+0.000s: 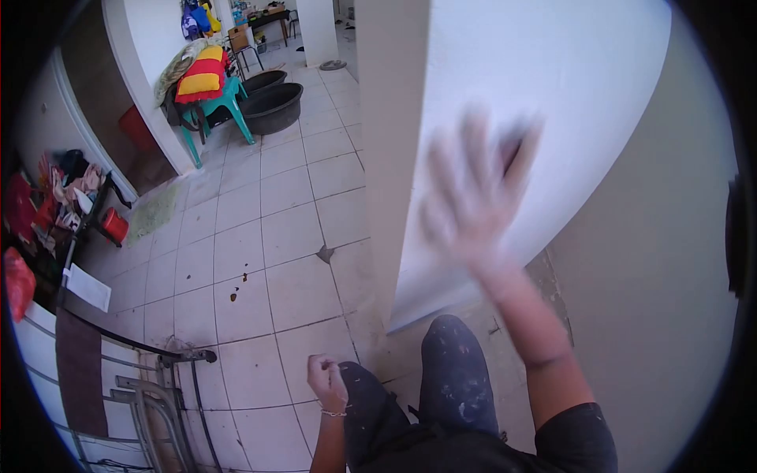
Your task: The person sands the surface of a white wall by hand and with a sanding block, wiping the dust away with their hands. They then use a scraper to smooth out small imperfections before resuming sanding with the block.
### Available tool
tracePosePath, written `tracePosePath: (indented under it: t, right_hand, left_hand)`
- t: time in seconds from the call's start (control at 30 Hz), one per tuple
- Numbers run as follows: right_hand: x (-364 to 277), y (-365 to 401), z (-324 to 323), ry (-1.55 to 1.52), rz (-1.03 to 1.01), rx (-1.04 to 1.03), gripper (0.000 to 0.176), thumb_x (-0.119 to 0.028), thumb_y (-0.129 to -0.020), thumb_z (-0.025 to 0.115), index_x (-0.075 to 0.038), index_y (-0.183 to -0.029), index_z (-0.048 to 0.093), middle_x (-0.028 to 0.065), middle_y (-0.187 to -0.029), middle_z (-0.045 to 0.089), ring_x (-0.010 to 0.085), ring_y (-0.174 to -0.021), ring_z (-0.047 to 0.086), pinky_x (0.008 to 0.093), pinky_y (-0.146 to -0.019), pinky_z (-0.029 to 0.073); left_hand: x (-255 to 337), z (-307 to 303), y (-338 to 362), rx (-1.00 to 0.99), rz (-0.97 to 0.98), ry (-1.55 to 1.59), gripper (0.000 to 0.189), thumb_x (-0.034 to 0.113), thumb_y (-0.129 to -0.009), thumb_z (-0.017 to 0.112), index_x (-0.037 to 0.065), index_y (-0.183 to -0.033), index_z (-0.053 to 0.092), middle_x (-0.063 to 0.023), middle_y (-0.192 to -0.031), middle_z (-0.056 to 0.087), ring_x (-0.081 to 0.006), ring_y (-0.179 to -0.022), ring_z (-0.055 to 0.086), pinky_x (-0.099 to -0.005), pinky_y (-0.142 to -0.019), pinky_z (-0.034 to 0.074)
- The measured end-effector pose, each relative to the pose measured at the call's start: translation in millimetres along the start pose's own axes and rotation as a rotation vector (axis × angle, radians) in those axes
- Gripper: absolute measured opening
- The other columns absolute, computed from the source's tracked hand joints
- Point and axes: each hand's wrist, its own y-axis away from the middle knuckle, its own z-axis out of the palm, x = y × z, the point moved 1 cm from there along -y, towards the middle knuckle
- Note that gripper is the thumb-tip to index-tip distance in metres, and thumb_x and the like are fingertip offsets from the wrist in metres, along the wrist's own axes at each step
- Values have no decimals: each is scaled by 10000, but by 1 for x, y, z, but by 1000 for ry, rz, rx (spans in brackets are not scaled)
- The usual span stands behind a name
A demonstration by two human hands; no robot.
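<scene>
My right hand [473, 197] is raised against the white face of a pillar [544, 94], blurred by motion. Its fingers look spread, and a small dark patch [514, 146] shows by the fingertips; I cannot tell whether it is something held. My left hand [326, 380] hangs low beside my left knee, curled into a fist with nothing visible in it, a thin bracelet at the wrist. My paint-speckled dark trousers [457, 378] fill the bottom centre.
White floor tiles [260, 236] stretch away to the left. Two dark basins [272, 106] and a green plastic stool stacked with cushions [206, 87] stand at the far end. A metal rack with clothes [71, 205] and a folded frame [158, 394] line the left side. A grey wall [654, 299] rises on the right.
</scene>
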Motion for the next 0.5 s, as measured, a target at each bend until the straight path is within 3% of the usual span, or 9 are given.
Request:
tracePosePath:
  t: [0.1,0.13,0.17,0.27,0.33,0.4,0.43,0.47,0.5]
  right_hand:
    - [-31,189,30,-84,-248,-220,443,-308,-923,510,-310,-1363,560,-110,-1482,426,247,-1117,551,441,-951,405]
    - [-31,247,38,-77,-383,-277,480,-297,-898,548,-361,-1374,551,-158,-1496,398,231,-1056,574,397,-893,471]
    - [-24,295,46,-17,-572,-301,539,-286,-895,551,-377,-1422,486,-166,-1510,376,203,-1094,564,363,-890,462]
    - [-1,301,48,153,-843,-281,622,-282,-911,540,-390,-1496,354,-142,-1547,331,201,-1199,542,370,-995,403]
    - [14,296,39,204,-679,-362,568,-320,-951,501,-382,-1493,344,-72,-1552,344,285,-1292,491,437,-1110,288]
    - [34,243,29,265,-377,-258,433,-383,-995,430,-357,-1428,440,32,-1502,426,409,-1355,428,509,-1178,136]
    - [43,167,17,323,-270,-76,394,-413,-1011,391,-338,-1378,512,82,-1457,483,461,-1359,409,535,-1184,73]
    - [53,126,11,243,-76,-55,439,-404,-1014,346,-242,-1360,562,142,-1439,508,484,-1407,323,534,-1179,24]
    - [54,73,0,182,124,-38,504,-373,-1006,340,-126,-1406,521,161,-1506,436,476,-1443,251,526,-1175,-32]
  left_hand:
    - [17,17,5,-254,1,11,43,43,-841,583,44,-879,603,-88,-795,590,-246,-745,565,-356,-717,444]
    - [31,18,6,-364,96,-43,61,69,-852,599,69,-905,630,-76,-836,644,-276,-784,604,-384,-755,443]
    - [39,15,11,-463,149,-61,64,71,-854,598,71,-908,632,-73,-841,651,-274,-793,612,-385,-763,441]
    - [41,9,27,-652,277,-109,78,82,-855,600,80,-920,643,-62,-855,668,-260,-821,640,-384,-779,440]
    - [26,0,46,-628,165,-111,81,86,-858,597,85,-924,645,-62,-851,668,-260,-815,638,-384,-782,439]
    - [22,1,40,-629,118,-112,84,87,-863,591,90,-926,646,-62,-848,668,-260,-811,636,-387,-782,438]
    - [23,-2,38,-649,115,-113,84,87,-866,586,92,-926,645,-62,-846,669,-261,-809,635,-390,-781,437]
    - [24,-7,38,-675,107,-120,86,87,-870,581,94,-926,645,-61,-845,669,-262,-807,634,-392,-780,437]
    - [30,-8,31,-689,144,-145,89,86,-871,576,95,-926,645,-60,-843,669,-260,-806,634,-393,-779,435]
